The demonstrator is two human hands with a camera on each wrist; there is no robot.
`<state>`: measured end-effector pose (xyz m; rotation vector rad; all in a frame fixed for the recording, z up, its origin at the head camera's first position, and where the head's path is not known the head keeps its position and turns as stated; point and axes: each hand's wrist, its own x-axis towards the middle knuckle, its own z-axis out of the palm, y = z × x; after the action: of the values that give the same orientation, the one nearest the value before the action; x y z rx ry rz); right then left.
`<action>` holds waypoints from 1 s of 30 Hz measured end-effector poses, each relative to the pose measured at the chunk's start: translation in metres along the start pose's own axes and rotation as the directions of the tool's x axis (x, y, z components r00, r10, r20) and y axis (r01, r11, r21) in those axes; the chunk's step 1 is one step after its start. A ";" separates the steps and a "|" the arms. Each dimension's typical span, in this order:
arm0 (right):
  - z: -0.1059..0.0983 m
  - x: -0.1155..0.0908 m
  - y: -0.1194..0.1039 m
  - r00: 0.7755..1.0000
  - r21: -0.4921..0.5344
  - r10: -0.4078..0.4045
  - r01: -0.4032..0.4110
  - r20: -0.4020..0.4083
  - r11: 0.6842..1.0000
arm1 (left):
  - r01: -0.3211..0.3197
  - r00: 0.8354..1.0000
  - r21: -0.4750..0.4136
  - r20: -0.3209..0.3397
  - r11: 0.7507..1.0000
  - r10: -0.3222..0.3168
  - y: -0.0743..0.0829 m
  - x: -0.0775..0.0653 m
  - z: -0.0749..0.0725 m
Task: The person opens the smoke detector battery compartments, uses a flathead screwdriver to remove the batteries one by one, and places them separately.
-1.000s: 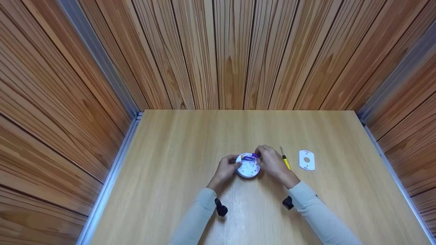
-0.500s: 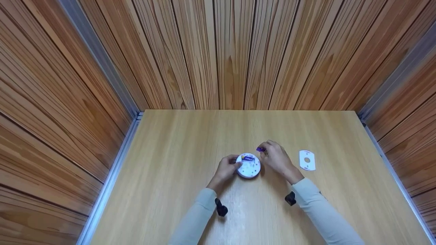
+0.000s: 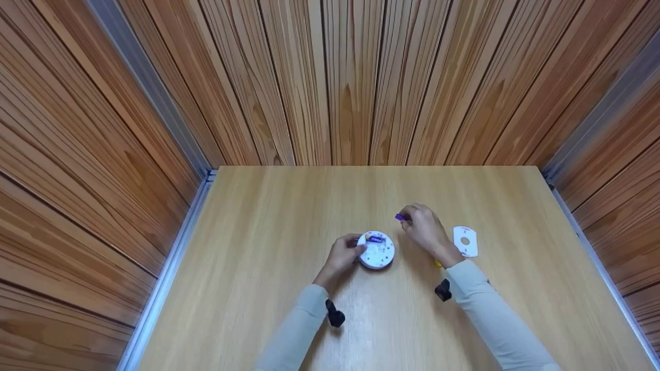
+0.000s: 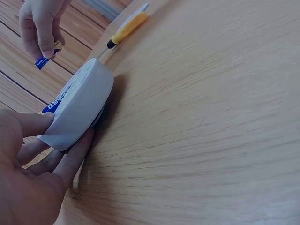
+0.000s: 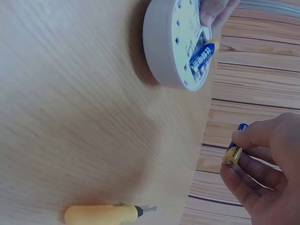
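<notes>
My left hand (image 3: 343, 256) grips the edge of a round white device (image 3: 379, 257), its thumb on the upper face and fingers underneath. That face has small holes and a battery recess. One blue-and-yellow battery (image 5: 204, 54) sits in the recess, slightly tilted in the right wrist view. Beyond the device and to its right, my right hand (image 3: 424, 226) pinches a second small cylindrical battery (image 5: 236, 147) of the same colours between thumb and fingers. In the right wrist view, the yellow end of this battery points toward the camera. It is held in the air, apart from the device.
A screwdriver (image 5: 101, 214) with a yellow handle lies on the table, mostly hidden under my right forearm in the head view. Right of that arm lies a flat white plate (image 3: 467, 250) with a round hole. Wood-panelled walls (image 3: 350, 103) enclose the table.
My right hand has drawn away from the device, up and to the right in the head view, carrying the battery. My left hand and the device stay in place.
</notes>
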<state>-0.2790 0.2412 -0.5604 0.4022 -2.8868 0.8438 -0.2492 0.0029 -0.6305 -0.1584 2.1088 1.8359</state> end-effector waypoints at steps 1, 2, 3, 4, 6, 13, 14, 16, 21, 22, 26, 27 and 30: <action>-0.001 0.001 0.001 1.000 0.002 0.003 -0.003 0.002 1.000 | 0.001 1.000 0.005 0.000 1.000 -0.001 0.000 0.000 0.000; -0.001 0.002 0.002 1.000 0.002 0.008 -0.008 0.004 1.000 | 0.003 1.000 0.009 0.000 1.000 -0.003 0.001 0.000 -0.001; -0.002 0.003 0.003 1.000 0.000 0.015 -0.015 0.005 1.000 | 0.002 1.000 0.011 0.001 1.000 -0.002 0.001 0.000 -0.001; -0.002 0.004 0.004 1.000 -0.003 0.017 -0.017 0.005 1.000 | -0.002 1.000 0.012 0.003 1.000 0.002 0.001 0.000 -0.001; -0.003 0.006 0.006 1.000 -0.009 0.021 -0.021 0.007 1.000 | -0.002 1.000 0.009 0.007 1.000 0.002 0.001 0.000 -0.002; -0.004 0.013 0.012 0.998 -0.026 0.060 -0.060 0.030 0.998 | 0.012 1.000 0.017 0.005 1.000 -0.012 0.001 0.000 -0.001; -0.005 0.014 0.013 0.997 -0.027 0.066 -0.066 0.031 0.997 | 0.014 1.000 0.017 0.007 1.000 -0.014 0.000 0.000 -0.001; -0.005 0.016 0.015 0.996 -0.031 0.079 -0.078 0.033 0.996 | 0.020 1.000 0.016 0.007 1.000 -0.020 0.000 -0.001 -0.001; -0.005 0.019 0.020 0.996 -0.035 0.086 -0.085 0.031 0.996 | 0.017 1.000 0.019 0.002 1.000 -0.017 0.000 -0.001 0.000; -0.005 0.020 0.021 0.996 -0.036 0.085 -0.084 0.030 0.996 | 0.006 1.000 0.019 0.001 1.000 -0.006 -0.001 0.000 0.000; -0.006 0.023 0.023 0.994 -0.023 0.103 -0.102 0.048 0.995 | -0.018 1.000 0.015 -0.004 1.000 0.018 -0.001 0.001 0.000; -0.006 0.024 0.023 0.993 -0.019 0.105 -0.104 0.054 0.994 | -0.024 1.000 0.016 -0.005 1.000 0.024 -0.001 0.001 0.000; -0.006 0.026 0.025 0.991 -0.009 0.116 -0.116 0.065 0.993 | -0.009 1.000 0.021 -0.007 1.000 0.009 0.000 0.000 0.000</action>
<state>-0.3104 0.2592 -0.5634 0.2683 -2.9970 0.8556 -0.2496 0.0029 -0.6307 -0.1508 2.1364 1.8206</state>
